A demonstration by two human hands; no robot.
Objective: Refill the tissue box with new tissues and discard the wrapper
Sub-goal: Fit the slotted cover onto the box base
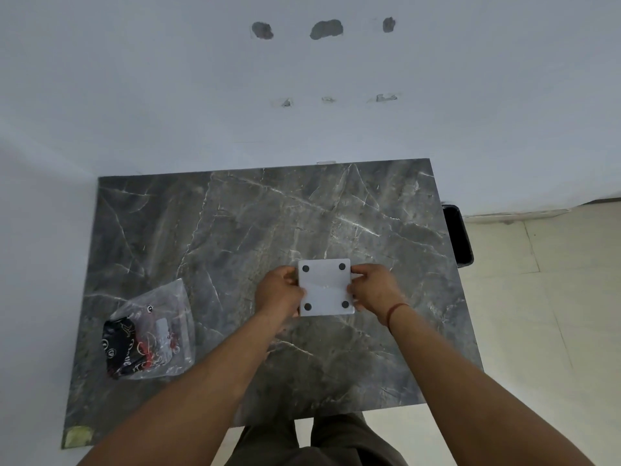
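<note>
A white square tissue box [325,287] stands upside down on the grey marble table [235,230], its base with black round feet at the corners facing up. My left hand [277,292] grips its left side and my right hand [374,290] grips its right side. A crumpled clear plastic wrapper [151,334] with black, red and white print lies on the table at the front left, apart from both hands. No loose tissues are visible.
A black bin [458,235] stands on the pale tiled floor just past the table's right edge. A white wall runs behind the table. My legs are below the table's front edge.
</note>
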